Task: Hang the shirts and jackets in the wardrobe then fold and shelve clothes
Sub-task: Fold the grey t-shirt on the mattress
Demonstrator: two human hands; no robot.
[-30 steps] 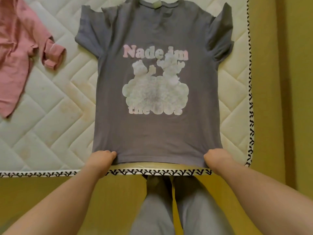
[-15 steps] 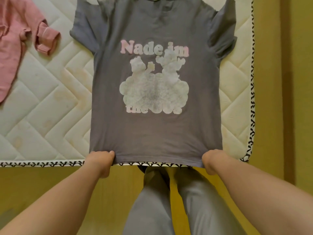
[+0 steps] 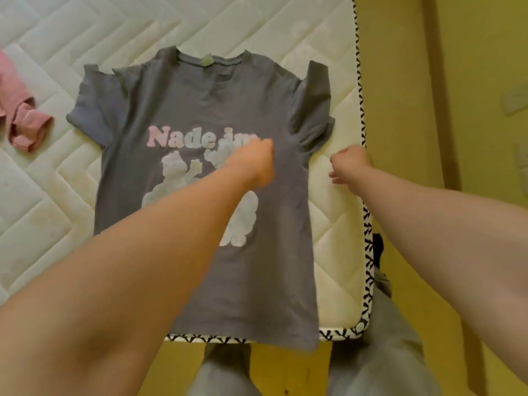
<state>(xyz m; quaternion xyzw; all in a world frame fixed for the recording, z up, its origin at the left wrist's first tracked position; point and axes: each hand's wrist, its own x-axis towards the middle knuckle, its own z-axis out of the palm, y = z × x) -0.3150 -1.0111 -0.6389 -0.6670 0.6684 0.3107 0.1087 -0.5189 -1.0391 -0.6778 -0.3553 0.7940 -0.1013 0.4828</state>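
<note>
- A white quilted mattress point(image 3: 200, 30) with a black-and-white edge sits on a yellow floor point(image 3: 471, 52). It gives a big flat place for folding.
- The grey T-shirt point(image 3: 200, 90) lies flat on the mattress with its picture and words facing up. Its collar points away from the person. Its bottom edge hangs a little over the near side of the mattress. I think it is spread out like this so it can be folded neatly.
- The left hand point(image 3: 254, 162) is over the middle of the shirt, on top of the printed words. Its fingers point down and are hidden, so I cannot tell if it is pinching the cloth or just touching it.
- The right hand point(image 3: 350, 164) is over the bare mattress, just beside the shirt's sleeve point(image 3: 314, 110) on that side. Its fingers are curled in and it holds nothing. It looks ready to take that sleeve or side and fold it in.
- A pink garment point(image 3: 25, 124) lies bunched at the far left, well apart from the shirt. It is probably waiting its turn.
- The person's legs in grey trousers point(image 3: 223, 375) are at the foot of the mattress.
- The folding has not begun yet, and nothing is on a shelf.
</note>
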